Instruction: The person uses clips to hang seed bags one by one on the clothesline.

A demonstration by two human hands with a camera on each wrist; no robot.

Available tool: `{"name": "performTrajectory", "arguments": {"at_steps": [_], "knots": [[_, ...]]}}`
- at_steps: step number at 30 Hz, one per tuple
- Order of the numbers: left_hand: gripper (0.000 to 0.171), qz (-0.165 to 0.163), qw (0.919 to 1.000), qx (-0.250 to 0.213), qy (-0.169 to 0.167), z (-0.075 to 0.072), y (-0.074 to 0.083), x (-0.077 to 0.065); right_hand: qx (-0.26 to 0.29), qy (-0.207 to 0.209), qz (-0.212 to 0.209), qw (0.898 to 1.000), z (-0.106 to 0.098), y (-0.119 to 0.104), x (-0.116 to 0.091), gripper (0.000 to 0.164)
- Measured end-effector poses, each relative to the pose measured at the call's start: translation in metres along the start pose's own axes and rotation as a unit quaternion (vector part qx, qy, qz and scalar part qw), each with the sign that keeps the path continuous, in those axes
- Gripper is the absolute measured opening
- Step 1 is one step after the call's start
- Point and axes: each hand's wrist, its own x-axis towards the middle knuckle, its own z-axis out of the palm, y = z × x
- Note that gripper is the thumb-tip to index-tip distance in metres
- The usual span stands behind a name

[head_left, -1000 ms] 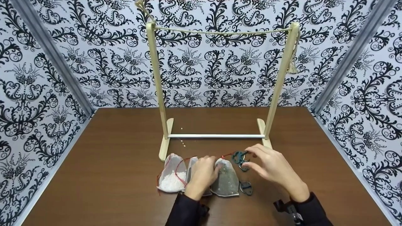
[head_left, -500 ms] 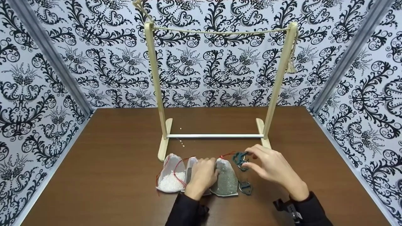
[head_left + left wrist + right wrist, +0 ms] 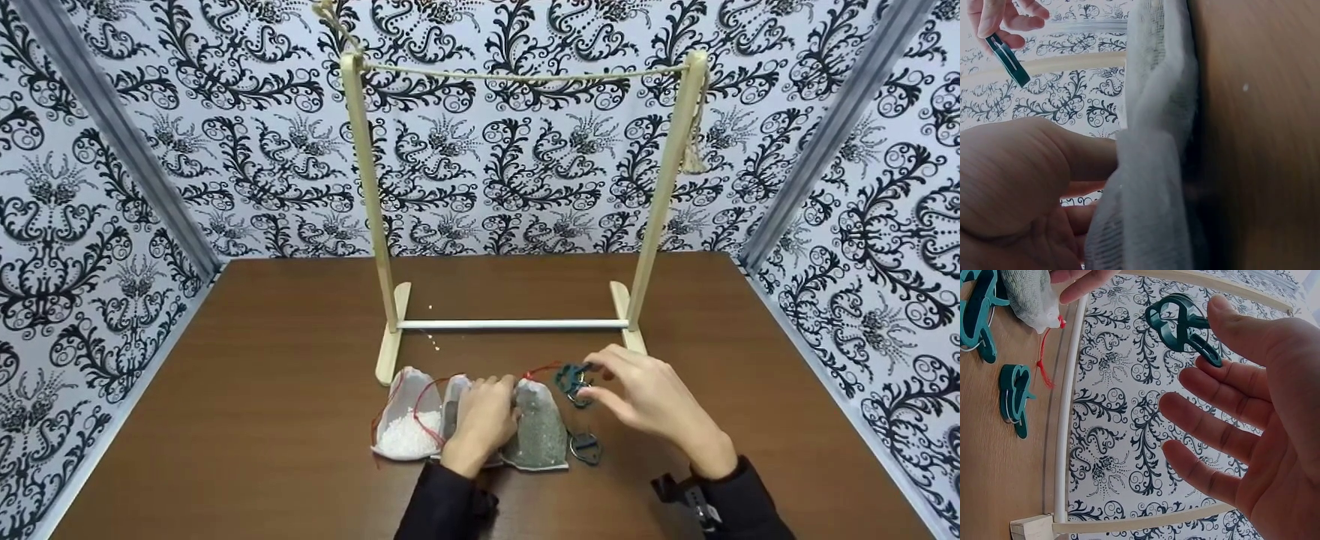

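Note:
My left hand [image 3: 484, 424] grips a white mesh drawstring bag [image 3: 454, 390], the middle one of three. In the left wrist view the thumb lies against the mesh [image 3: 1154, 191], and part of the bag hides the fingers. Beside it lie a bag of white grains [image 3: 411, 435] and a bag with grey-green filling [image 3: 541, 431]. Between thumb and index finger, my right hand [image 3: 652, 394] pinches a green spring clip [image 3: 1183, 326], raised above the table; its other fingers are spread. Two more clips lie on the table, one farther off [image 3: 1006, 394] and one near the grey-green bag [image 3: 585, 448].
Behind the bags stands a wooden frame [image 3: 369, 195] with a rope [image 3: 517, 76] strung across its top and a white bar [image 3: 514, 325] low down. A red cord [image 3: 541, 370] trails from the right bag. Stray grains [image 3: 435, 341] dot the brown table [image 3: 262, 397].
The head view has shifted slightly, moving the scene a little to the left. The left fingers have curled in slightly; the right hand keeps its pinch on the clip almost in place.

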Motion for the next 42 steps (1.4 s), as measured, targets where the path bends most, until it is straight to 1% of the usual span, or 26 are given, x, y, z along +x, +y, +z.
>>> {"name": "performTrajectory", "arguments": {"at_steps": [6, 11, 14, 18, 20, 24, 30, 36, 42], "knots": [[0.034, -0.002, 1.0000, 0.006, 0.002, 0.001, 0.000, 0.000, 0.001, -0.022, 0.017, 1.000, 0.000, 0.000, 0.000, 0.032], [0.018, 0.007, 0.9999, 0.012, 0.006, 0.001, 0.000, 0.000, -0.002, -0.025, 0.020, 0.999, 0.000, 0.000, -0.001, 0.031], [0.015, 0.005, 0.9999, 0.010, 0.000, -0.001, 0.001, 0.000, -0.002, -0.022, 0.015, 1.000, 0.000, 0.000, 0.000, 0.031], [0.014, -0.002, 0.9999, -0.006, -0.008, -0.004, 0.002, 0.000, 0.000, -0.017, 0.011, 1.000, 0.000, 0.000, 0.000, 0.029], [0.014, -0.001, 0.9997, -0.024, -0.005, -0.005, 0.002, 0.000, 0.001, -0.015, 0.011, 1.000, 0.000, 0.000, 0.000, 0.028], [0.012, 0.008, 0.9985, -0.050, 0.020, -0.006, 0.004, 0.002, 0.000, -0.013, 0.012, 1.000, 0.000, 0.001, 0.000, 0.026], [0.009, 0.030, 0.9964, -0.052, 0.060, -0.004, 0.004, 0.003, 0.003, 0.001, 0.000, 1.000, 0.000, 0.002, 0.001, 0.023], [0.005, 0.038, 0.9922, -0.083, 0.085, -0.003, 0.006, 0.006, 0.012, 0.031, -0.020, 0.999, -0.001, 0.003, 0.002, 0.021], [0.004, 0.044, 0.9843, -0.129, 0.112, -0.007, 0.010, 0.011, -0.003, 0.068, -0.030, 0.997, -0.004, 0.005, 0.003, 0.021]]}}
